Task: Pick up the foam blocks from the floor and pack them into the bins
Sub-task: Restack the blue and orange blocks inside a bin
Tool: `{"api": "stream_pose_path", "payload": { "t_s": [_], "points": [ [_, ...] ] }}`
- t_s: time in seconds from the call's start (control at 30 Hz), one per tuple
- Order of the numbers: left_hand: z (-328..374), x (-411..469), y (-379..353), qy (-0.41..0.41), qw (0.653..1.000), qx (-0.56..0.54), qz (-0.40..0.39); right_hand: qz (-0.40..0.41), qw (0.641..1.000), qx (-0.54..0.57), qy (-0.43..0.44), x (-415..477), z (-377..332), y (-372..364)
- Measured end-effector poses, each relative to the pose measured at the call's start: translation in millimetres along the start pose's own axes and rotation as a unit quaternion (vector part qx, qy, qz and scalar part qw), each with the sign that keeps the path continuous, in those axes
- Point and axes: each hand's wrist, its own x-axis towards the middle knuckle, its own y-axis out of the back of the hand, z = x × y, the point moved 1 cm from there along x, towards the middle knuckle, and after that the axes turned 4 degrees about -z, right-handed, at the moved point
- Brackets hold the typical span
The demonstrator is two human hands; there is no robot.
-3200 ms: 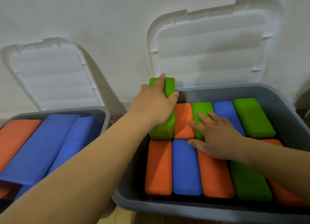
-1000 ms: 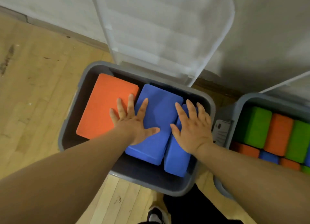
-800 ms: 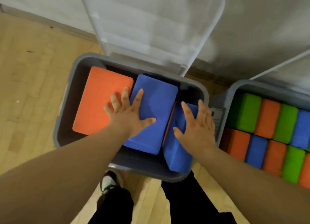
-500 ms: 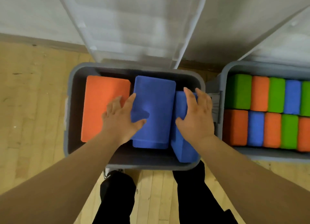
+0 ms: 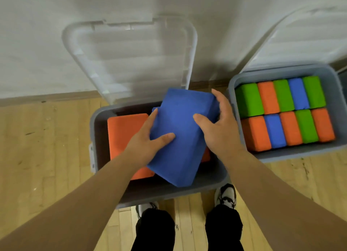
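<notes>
Chiefly, the risk sits in the grip. The blue block (image 5: 178,138) is tilted, with its lower corner jutting over the near wall of the left bin (image 5: 169,193). Foam squeezed only at its edges can twist or slip free, so it might drop to the floor (image 5: 47,147) or land askew on the orange block (image 5: 125,134) and stand proud of the rim. A hasty push could also wedge it crooked, since it looks wide for the gap beside the orange block.

The right hand (image 5: 219,132) grips the upper right corner, with its thumb on the top face and its fingers (image 5: 220,102) curled round the far side. The left hand (image 5: 144,143) grips the left edge. Its thumb lies flat on the top face, and the rest goes under the edge, out of sight. Both hands are clamped on the block, which hangs above the left bin at mid-frame, not yet set down. A sliver of blue at its left edge may be a second block; I cannot tell.

Beneath, the orange block lies flat in the bin's left half. The clear lid (image 5: 131,62) stands open against the wall above. At the right of the frame, the right bin (image 5: 293,155) holds two tight rows of green, orange and blue blocks. Shoes (image 5: 225,194) show at the bottom of the frame.
</notes>
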Motion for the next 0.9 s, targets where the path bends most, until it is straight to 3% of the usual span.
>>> {"api": "stream_pose_path", "payload": {
  "t_s": [0.1,0.17,0.27,0.37,0.5,0.67,0.9],
  "points": [
    [-13.3,-8.9,18.2,0.000,0.990,0.100,0.099,-0.068,0.995,-0.059,-0.053,12.0,19.0,-33.2],
    [-26.2,-13.1,28.4,0.017,0.975,0.162,0.153,-0.127,0.980,-0.067,-0.135,18.7,31.5,-59.4],
    [-46.8,-12.7,30.6,0.105,0.947,0.267,0.142,-0.230,0.949,-0.029,-0.216,21.8,49.4,-91.2],
    [-50.1,-8.1,14.8,0.153,0.908,0.367,0.132,-0.249,0.952,-0.079,-0.161,25.6,67.8,-85.2],
    [-40.0,7.3,-3.3,0.168,0.894,0.398,0.117,-0.123,0.966,-0.167,-0.155,37.4,97.7,-38.5],
    [-44.1,16.0,-9.5,0.164,0.872,0.432,0.159,-0.227,0.939,-0.124,-0.228,39.0,145.1,-31.7],
    [-29.5,9.1,-1.1,0.106,0.858,0.458,0.205,-0.339,0.911,-0.156,-0.173,30.9,153.4,-60.0]
  ]
}}
